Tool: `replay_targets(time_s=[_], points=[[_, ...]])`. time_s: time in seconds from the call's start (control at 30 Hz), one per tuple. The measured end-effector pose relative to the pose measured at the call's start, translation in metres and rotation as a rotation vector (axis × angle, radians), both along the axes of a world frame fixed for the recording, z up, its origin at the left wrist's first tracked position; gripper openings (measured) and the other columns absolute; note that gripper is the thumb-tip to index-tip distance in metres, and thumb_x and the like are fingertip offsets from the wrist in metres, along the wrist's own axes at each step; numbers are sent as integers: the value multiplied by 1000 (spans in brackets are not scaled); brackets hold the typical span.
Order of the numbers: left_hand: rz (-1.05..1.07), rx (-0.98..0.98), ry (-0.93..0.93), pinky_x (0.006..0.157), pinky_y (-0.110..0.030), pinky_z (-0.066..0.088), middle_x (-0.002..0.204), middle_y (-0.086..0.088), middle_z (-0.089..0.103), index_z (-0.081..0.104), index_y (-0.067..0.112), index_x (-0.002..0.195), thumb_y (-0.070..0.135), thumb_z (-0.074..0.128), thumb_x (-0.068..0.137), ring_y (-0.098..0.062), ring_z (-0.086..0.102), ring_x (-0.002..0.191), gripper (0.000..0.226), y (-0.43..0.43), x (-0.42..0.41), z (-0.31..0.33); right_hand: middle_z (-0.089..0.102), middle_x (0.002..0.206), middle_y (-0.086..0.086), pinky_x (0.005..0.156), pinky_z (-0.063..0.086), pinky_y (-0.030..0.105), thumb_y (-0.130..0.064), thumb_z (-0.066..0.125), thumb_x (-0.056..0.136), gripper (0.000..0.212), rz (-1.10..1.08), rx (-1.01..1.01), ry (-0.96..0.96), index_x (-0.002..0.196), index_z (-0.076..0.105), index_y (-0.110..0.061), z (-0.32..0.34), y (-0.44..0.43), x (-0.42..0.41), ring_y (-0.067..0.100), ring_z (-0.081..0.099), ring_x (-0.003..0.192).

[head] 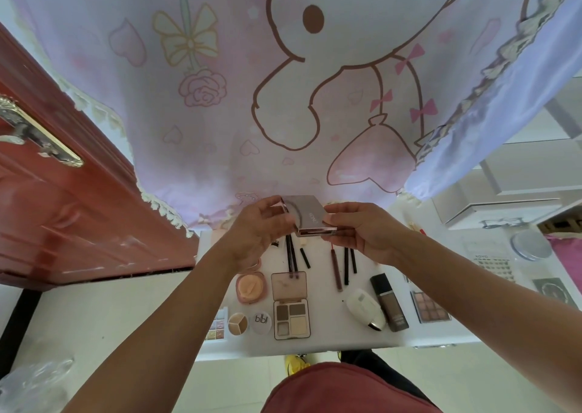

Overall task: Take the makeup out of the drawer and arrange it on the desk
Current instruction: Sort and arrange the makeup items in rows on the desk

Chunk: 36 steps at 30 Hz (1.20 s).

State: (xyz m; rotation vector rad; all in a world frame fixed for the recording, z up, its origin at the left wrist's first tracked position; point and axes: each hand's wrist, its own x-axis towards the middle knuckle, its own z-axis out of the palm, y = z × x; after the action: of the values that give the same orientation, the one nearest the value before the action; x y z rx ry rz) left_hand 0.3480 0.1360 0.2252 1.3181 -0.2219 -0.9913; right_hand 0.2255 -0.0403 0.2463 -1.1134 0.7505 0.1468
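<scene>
We are holding a closed mauve compact [304, 216] in both hands, raised off the white desk [330, 338] above its far edge. Our left hand [258, 227] is pinching the compact's left end, with fingers and thumb curled round it. Our right hand [362, 230] is gripping the right end in the same way. Under the compact, dark pencils [293, 255] are lying in a loose row. Nearer us, an open four-pan palette [291, 305] is lying flat, with a peach blush [251, 286] just to its left. A round trio [237, 324] and a round lid [261, 322] are sitting side by side in front of the blush. To the right, a white case [365, 313] is lying just beside a brown bottle [389, 302], and a brown palette [430, 307] is lying further right. A rabbit-print curtain [283, 97] is hanging behind the desk.
</scene>
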Motion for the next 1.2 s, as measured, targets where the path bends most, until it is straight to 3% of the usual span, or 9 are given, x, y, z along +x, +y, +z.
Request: replay_targets(time_s=[0.1,0.33,0.5,0.7,0.87,0.97,1.03,1.13,1.2], points=[[140,-18,171,67,-28,59,99,-16,71,62,-2,111,1,56,92,-22,71,80,21,-2,4,-3,74,99,18,66,61,28,-3,70,86,34,66,-119,-21,119,63,-9,0,1,-3,26,73,76],[161,141,129,52,-27,55,79,-10,72,65,4,98,-5,58,89,-20,68,61,15,-6,8,-6,76,88,8,70,60,29,-8,72,85,42,309,-453,-121,124,60,-16,5,0,-9,24,74,81],[160,113,141,59,-31,59,89,-12,70,64,4,101,-1,58,90,-25,66,74,14,-9,7,-7,75,85,15,72,61,32,-3,72,85,40,302,-345,-74,123,59,-5,5,-2,-13,25,74,79],[170,141,122,65,-35,60,91,-17,68,63,0,99,-2,61,88,-25,68,71,11,-14,3,-9,76,90,12,74,61,33,-6,74,84,45,305,-375,-68,124,56,-12,1,-1,-14,27,74,84],[120,-109,309,63,-26,57,96,-13,67,61,4,108,9,58,90,-18,66,75,18,-11,4,-7,72,97,22,62,60,24,0,68,83,27,141,54,-4,110,66,3,4,-11,-13,24,71,77],[42,-205,414,65,-26,56,103,-17,64,63,7,105,18,81,74,-21,62,80,38,-8,5,-11,70,85,19,57,58,22,-4,68,74,27,105,181,-26,100,66,3,5,-14,-15,23,69,72],[35,-245,488,71,-31,58,109,-19,64,65,7,108,22,89,63,-25,62,89,54,-9,4,-16,70,88,20,56,58,22,-3,67,78,27,140,164,-38,104,67,5,5,-13,-13,22,69,73],[96,-174,459,97,-43,49,119,-21,59,64,7,117,28,68,86,-32,57,108,38,-17,-2,-14,73,98,20,61,57,22,-1,67,87,23,202,-53,-47,109,69,3,2,-11,-10,23,70,78],[150,-13,294,78,-37,56,105,-17,63,62,5,116,19,52,97,-28,63,92,25,-24,-3,-11,74,94,17,64,57,22,-3,70,86,20,209,-253,-54,106,70,-1,0,-10,-10,23,71,79]])
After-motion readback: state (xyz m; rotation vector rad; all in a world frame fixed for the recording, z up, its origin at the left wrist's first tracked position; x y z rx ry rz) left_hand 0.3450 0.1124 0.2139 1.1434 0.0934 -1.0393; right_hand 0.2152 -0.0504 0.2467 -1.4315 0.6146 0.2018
